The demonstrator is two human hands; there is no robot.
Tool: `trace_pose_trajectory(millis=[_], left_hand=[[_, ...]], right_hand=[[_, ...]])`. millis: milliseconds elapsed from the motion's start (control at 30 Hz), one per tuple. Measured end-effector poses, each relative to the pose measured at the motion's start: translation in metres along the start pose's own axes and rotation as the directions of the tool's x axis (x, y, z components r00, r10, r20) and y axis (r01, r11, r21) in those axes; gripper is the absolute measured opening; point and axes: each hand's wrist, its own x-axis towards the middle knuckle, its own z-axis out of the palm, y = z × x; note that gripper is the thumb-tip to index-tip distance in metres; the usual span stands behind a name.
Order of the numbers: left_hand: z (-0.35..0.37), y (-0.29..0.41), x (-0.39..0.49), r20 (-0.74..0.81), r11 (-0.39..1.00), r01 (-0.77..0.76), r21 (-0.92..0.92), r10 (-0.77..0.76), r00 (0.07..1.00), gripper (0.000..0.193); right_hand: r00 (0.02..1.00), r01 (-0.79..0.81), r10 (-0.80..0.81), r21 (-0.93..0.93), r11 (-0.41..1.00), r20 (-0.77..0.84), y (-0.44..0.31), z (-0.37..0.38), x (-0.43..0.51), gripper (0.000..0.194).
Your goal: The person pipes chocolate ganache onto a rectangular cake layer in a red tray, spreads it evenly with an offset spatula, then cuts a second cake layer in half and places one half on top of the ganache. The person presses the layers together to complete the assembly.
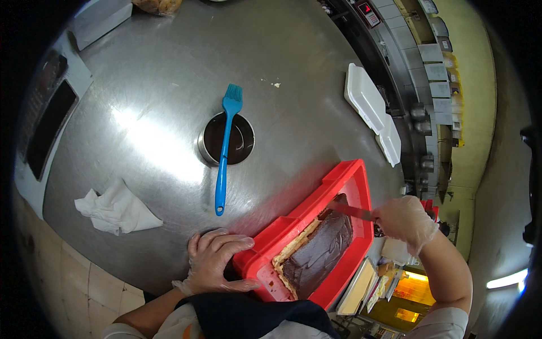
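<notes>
A red plastic tub (313, 186) stands tilted across the view at the near edge of a steel table, holding a cake with a dark chocolate-like top (317, 250) and a pale side. My left hand (220, 260), in a clear glove, rests with fingers apart at the tub's near left corner. In my gloved right hand (406, 222) is a spatula or knife (353, 211), its blurred blade over the cake's far end. Beyond the tub, a blue silicone pastry brush (224, 165) lies across a round metal container (205, 148) of dark liquid.
A crumpled white cloth or paper (118, 209) lies at left on the steel table (288, 118). White foam containers (366, 97) lie at the far right, near small crumbs (276, 85). At far left is a white stand holding a dark-screened device (53, 127); trays (358, 288) stand beyond the tub.
</notes>
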Motion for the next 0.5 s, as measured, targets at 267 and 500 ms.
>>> trace_pose_trajectory(millis=[267,500], left_hand=[[0.003,-0.003,-0.002,0.004,0.999,-0.025,0.021,0.025,1.0,0.078],[0.004,-0.005,-0.002,-0.004,0.996,-0.07,0.058,0.07,0.998,0.08]], right_hand=[[1.0,0.022,-0.025,0.159,0.987,0.012,0.017,-0.01,0.018,0.027],[0.953,0.245,-0.273,0.196,0.949,0.131,-0.02,-0.022,-0.028,0.033]])
